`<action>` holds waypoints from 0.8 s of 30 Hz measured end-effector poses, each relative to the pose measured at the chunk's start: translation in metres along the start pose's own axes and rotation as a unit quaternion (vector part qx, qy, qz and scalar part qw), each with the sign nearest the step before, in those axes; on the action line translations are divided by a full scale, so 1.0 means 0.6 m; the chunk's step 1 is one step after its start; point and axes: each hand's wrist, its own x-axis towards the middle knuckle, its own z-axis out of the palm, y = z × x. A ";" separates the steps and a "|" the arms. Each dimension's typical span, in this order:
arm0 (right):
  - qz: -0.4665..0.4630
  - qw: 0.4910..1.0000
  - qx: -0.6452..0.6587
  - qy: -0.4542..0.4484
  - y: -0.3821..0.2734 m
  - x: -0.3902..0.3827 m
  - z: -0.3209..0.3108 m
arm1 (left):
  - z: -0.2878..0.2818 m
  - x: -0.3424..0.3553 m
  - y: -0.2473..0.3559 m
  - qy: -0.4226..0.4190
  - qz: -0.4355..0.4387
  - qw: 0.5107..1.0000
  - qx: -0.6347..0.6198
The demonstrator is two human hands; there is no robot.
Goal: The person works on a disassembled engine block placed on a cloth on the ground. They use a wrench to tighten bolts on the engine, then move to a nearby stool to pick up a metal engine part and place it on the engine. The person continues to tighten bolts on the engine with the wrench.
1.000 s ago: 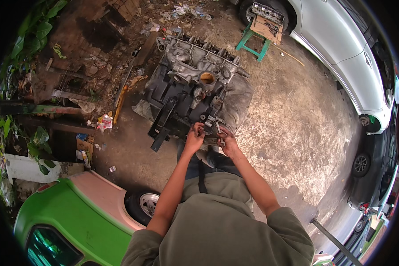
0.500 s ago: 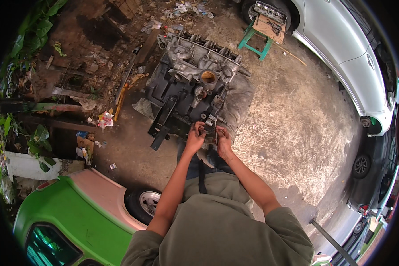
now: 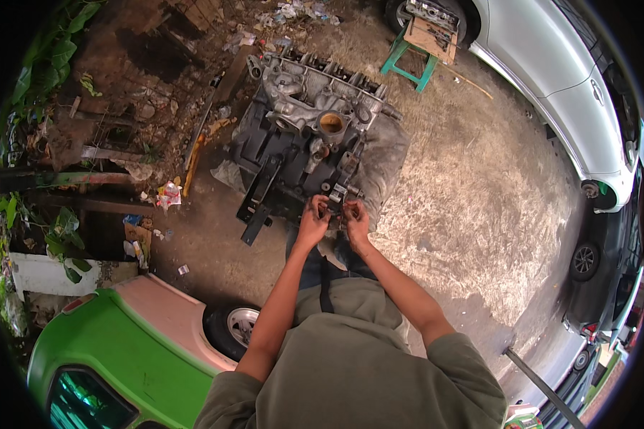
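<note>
A dismantled engine (image 3: pixel 283 139) stands in front of me, with a pale metal upper casting and a dark block below. On top of it a round opening with a brownish inside (image 3: pixel 331 124) faces up. At its near edge, my left hand (image 3: pixel 313 220) has its fingers curled together. Close on its right, my right hand (image 3: pixel 357 220) pinches beside a small shiny metal part (image 3: pixel 338 191) on the engine. What either hand holds is too small and hidden to make out. A black metal bracket (image 3: pixel 263 187) juts out left of my left hand.
Grey cloth (image 3: pixel 388 168) lies at the engine's right side. A green stool (image 3: pixel 406 64) with a board and metal parts stands far right, near a silver car (image 3: pixel 544 50). A green car (image 3: pixel 157 343) is at lower left. Litter and planks (image 3: pixel 104 152) cover the left ground.
My right hand has shifted slightly and turned; the thin, rod-like item seen upright by its fingers no longer shows. My left hand stays nearly in place. The view has shifted a little.
</note>
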 end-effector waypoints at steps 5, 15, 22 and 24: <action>0.067 0.979 -0.187 -0.038 -0.060 0.000 0.005 | 0.003 0.001 -0.003 0.016 0.011 1.000 0.004; 0.407 0.881 0.236 -0.054 -0.125 0.085 -0.058 | 0.001 -0.003 0.004 0.017 0.028 0.999 0.022; 0.183 0.982 0.050 0.016 -0.083 0.022 -0.020 | -0.004 -0.001 0.010 0.007 0.018 0.999 0.036; 0.068 0.998 -0.004 -0.008 -0.055 0.009 -0.002 | -0.005 0.002 0.009 0.006 0.024 0.999 0.036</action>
